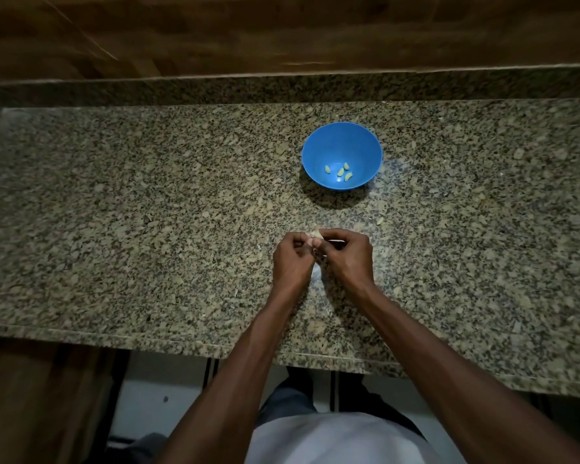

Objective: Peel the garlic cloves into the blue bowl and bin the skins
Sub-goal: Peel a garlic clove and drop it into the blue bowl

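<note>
Bare granite counter [148,229] lies between hands and blue bowl [315,152].

No readable text, label, brand, number or sign anywhere in view. Blue bowl [342,155]: plain plastic, no marking visible. Counter [148,212]: speckled granite only, no writing. Wood panelling [215,31] behind counter: bare grain, no lettering. Light garment at bottom edge [335,440]: no print legible.
</note>
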